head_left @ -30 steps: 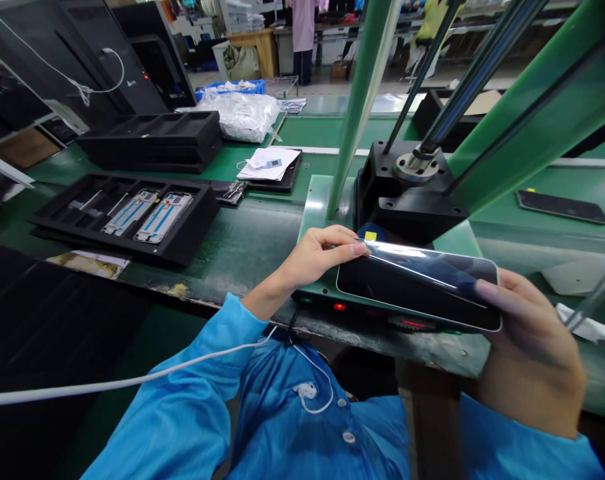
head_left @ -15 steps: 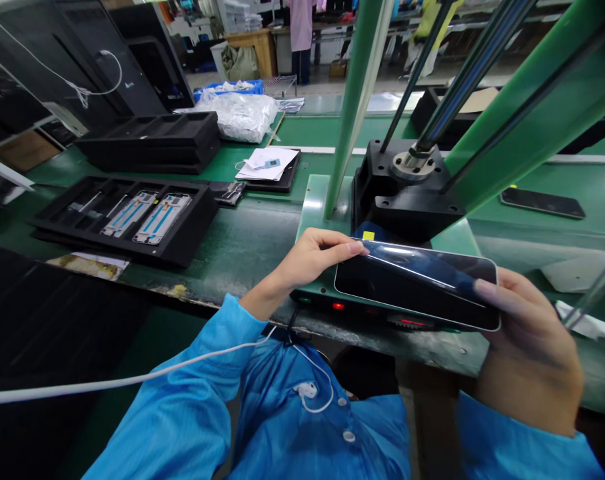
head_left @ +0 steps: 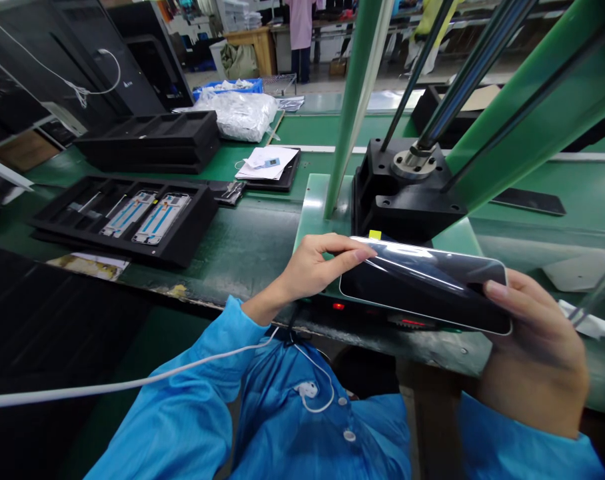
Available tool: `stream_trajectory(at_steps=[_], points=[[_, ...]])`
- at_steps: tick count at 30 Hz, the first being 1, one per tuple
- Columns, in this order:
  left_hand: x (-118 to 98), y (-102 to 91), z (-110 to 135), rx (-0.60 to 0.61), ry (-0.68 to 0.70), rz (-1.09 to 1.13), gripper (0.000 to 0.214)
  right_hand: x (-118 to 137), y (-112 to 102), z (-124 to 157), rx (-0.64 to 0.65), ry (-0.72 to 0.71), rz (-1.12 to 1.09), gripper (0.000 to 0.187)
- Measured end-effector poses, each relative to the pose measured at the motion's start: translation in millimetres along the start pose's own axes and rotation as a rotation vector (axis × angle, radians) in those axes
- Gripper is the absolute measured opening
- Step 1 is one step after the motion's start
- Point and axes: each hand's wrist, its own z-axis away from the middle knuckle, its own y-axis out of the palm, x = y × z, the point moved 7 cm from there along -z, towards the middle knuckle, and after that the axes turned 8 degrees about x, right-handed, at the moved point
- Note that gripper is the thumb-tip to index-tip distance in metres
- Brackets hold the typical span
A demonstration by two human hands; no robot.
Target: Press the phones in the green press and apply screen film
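A black smartphone with a glossy clear film on its face lies tilted across my hands, above the green press plate. My right hand grips its right end, with the fingers curled over the edge. My left hand has its fingertips at the phone's upper left edge, where the film shines. The phone's underside and the rear of the press base are hidden. A black press block stands just behind the phone, with a small yellow tag peeking out at the phone's top edge.
Green press columns rise beside the block. On the green bench are a black foam tray holding phone frames, stacked trays, a plastic bag, papers and a dark phone. A person stands far back.
The phone has shifted slightly right and its tilt has changed, with both hands following it. The view has also moved a little, so the bench phone appears further right-hidden behind the column.
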Motion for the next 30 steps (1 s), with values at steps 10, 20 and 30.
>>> stream_trajectory(at_steps=[10, 20, 30], points=[[-2, -0.9, 0, -0.012, -0.014, -0.046, 0.020, 0, 5, -2, 0.099, -0.029, -0.015, 0.032], [0, -1.6, -2, -0.011, -0.025, -0.054, 0.020, -1, 11, -4, 0.156, -0.034, -0.030, 0.038], [10, -2.4, -1, 0.000, -0.084, 0.048, 0.058, -3, 7, -3, 0.125, -0.011, -0.026, 0.039]])
